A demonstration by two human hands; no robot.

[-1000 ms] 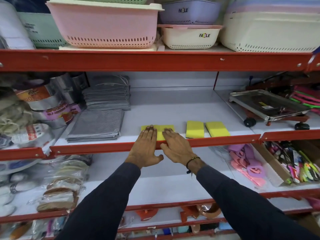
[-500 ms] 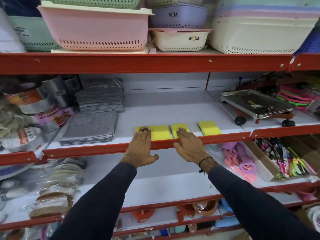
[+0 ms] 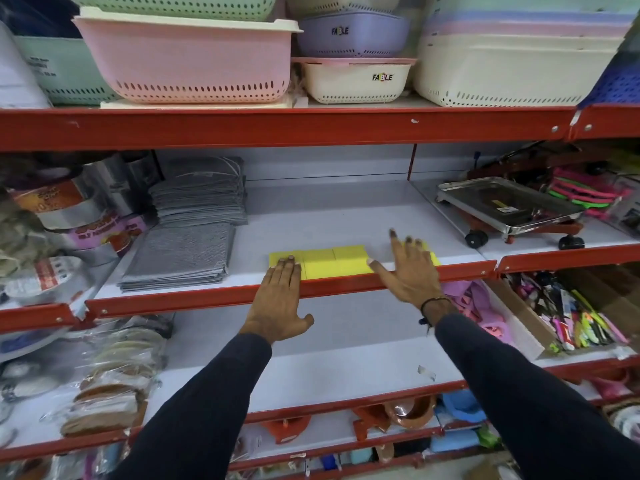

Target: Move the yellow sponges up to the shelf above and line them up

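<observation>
Shelf: a grey shelf [image 3: 329, 216] with a red front lip carried the task's things near its front edge.
Yellow sponges: the yellow sponges [image 3: 332, 263] lay flat in a row along the front lip, three touching side by side; a further one [image 3: 433, 258] showed only as a yellow edge past the right hand's fingers.
Left hand: the left hand [image 3: 278, 303] was flat and open, palm down over the lip, fingertips resting on the leftmost sponge; it gripped nothing.
Right hand: the right hand [image 3: 408, 275] was spread open, palm down, fingers laid over the rightmost sponge, thumb touching the end of the three-sponge row; nothing was closed in it.
Cloths: grey folded cloths [image 3: 180, 256] lay in stacks left of the sponges, well apart from them.
Steel tray: a steel tray on wheels [image 3: 509, 206] stood at the right of the same level.
Baskets above: a pink basket [image 3: 187, 60], a cream basket [image 3: 356, 81] and a lilac basket [image 3: 349, 36] sat on the upper shelf; their contents could not be seen.
Box below: a cardboard box [image 3: 519, 317] on the lower shelf held coloured small tools.
</observation>
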